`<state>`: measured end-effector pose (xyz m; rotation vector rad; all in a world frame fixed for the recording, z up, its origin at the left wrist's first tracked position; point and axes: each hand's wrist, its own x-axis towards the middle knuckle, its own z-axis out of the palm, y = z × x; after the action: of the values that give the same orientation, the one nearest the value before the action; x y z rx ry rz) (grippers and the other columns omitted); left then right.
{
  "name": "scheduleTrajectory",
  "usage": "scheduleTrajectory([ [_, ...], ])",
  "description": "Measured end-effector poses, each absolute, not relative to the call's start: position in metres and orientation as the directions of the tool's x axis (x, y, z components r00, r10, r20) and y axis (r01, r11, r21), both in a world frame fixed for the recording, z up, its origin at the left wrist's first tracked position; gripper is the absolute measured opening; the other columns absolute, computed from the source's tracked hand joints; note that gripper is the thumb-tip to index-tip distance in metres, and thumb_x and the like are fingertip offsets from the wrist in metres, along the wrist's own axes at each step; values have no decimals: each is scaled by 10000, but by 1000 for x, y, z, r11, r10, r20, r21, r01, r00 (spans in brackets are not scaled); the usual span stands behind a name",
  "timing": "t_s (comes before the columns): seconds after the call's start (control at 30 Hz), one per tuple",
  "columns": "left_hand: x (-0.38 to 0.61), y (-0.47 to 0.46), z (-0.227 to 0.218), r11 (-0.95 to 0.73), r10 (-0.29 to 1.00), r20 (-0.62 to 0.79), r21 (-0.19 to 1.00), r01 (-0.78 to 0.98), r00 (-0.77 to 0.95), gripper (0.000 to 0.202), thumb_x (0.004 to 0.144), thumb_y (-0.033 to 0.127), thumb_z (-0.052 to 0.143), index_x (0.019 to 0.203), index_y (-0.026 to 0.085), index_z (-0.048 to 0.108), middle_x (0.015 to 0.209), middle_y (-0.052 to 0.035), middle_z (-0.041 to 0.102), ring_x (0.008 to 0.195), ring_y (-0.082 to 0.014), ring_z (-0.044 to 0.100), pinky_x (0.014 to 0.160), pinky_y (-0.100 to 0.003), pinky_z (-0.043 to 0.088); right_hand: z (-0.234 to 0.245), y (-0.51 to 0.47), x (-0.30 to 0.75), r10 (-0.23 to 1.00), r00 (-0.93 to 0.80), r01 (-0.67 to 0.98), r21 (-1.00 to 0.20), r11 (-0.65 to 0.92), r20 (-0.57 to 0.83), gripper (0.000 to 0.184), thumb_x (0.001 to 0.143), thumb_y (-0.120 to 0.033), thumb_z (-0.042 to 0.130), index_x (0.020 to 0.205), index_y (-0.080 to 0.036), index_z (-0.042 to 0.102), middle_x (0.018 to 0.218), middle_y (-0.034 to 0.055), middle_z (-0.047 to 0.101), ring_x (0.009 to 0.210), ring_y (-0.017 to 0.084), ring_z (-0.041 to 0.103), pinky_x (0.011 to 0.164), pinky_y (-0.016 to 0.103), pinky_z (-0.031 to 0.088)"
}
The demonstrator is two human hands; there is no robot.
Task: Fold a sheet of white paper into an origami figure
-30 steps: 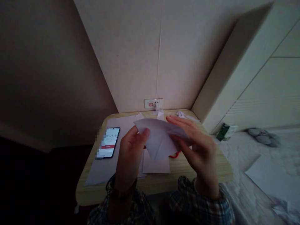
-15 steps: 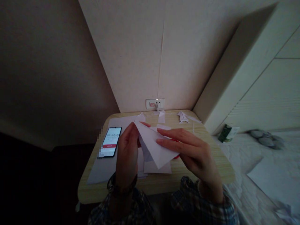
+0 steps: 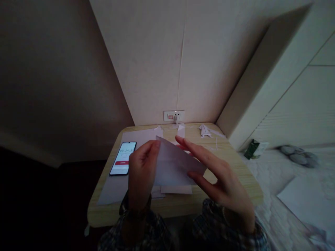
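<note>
A white sheet of folded paper is held up over the table, its flat face toward me. My left hand pinches its upper left corner between thumb and fingers. On the right side, my right hand has its thumb against the front of the paper and its fingers along the slanting top edge, in a loose hold. More white paper lies on the table beneath, partly hidden by the held piece.
A phone with a lit timer lies on a large white sheet on the wooden table. A folded paper shape and paper strips lie at the back. A wall socket is behind; a green-and-white box is at right.
The paper has turned from a pointed, partly open fold to a flatter face toward me. My right hand's thumb has come round to the front, and its fingers have spread from the thumb.
</note>
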<state>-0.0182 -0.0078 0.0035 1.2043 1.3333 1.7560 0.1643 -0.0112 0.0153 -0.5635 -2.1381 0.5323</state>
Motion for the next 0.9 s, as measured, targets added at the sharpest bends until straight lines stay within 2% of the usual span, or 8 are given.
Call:
scheduleTrajectory([
  [0.1,-15,-8,5,-289,895,300,954,84,-330,128,829,227,685,707,199,709,636,31,639,623,-134,589,560,-207,455,18,-16,162,582,-582,216,-582,784,567,762,929,-112,585,1575,-254,207,1637,-27,303,1478,54,293,1218,195,211],
  [0.2,-13,-8,4,-291,897,302,953,82,-322,74,848,251,676,805,216,725,652,32,681,575,-132,602,531,-206,469,19,-17,160,594,-607,204,-618,759,528,762,954,-151,567,1585,-269,156,1658,-48,233,1507,51,211,1232,206,156],
  [0.3,-13,-9,2,-317,886,322,946,70,-333,57,854,261,681,826,232,722,643,44,687,525,-115,576,503,-196,454,17,-17,160,581,-628,61,-711,701,518,715,974,-389,554,1578,-317,178,1659,-60,225,1515,109,218,1247,270,164],
  [0.4,-15,-8,1,-358,870,353,932,50,-345,59,845,268,698,808,231,724,713,34,713,618,-125,620,596,-206,497,16,-16,161,626,-572,-198,-830,522,530,629,963,-594,429,1536,-361,313,1634,-45,313,1475,214,344,1185,388,361],
  [0.5,-16,-7,0,-370,867,351,929,14,-354,93,858,289,688,809,221,728,809,11,732,751,-150,658,694,-229,510,14,-13,163,782,-402,-323,-873,367,477,471,997,-544,388,1396,-338,531,1481,27,542,1301,244,561,954,381,568],
  [0.63,-12,-8,0,-380,857,346,925,-16,-381,106,870,280,675,808,218,735,844,3,736,789,-167,658,723,-249,498,8,-3,163,868,-345,-138,-934,329,357,259,953,-396,586,1175,-295,672,1227,49,696,1130,200,656,859,315,585],
  [0.77,-6,-11,2,-408,837,386,913,28,-389,117,870,279,686,783,230,745,759,22,714,746,-162,648,697,-244,486,0,3,157,812,-537,-16,-966,260,227,375,913,-479,617,1207,-249,639,1209,69,703,1065,200,676,885,339,560],
  [0.9,-3,-14,6,-447,819,456,888,111,-349,147,891,210,653,813,254,769,804,28,741,762,-145,663,696,-223,497,-2,3,152,815,-546,67,-960,271,192,382,908,-520,603,1141,-222,661,1084,48,726,972,187,673,821,297,541],
])
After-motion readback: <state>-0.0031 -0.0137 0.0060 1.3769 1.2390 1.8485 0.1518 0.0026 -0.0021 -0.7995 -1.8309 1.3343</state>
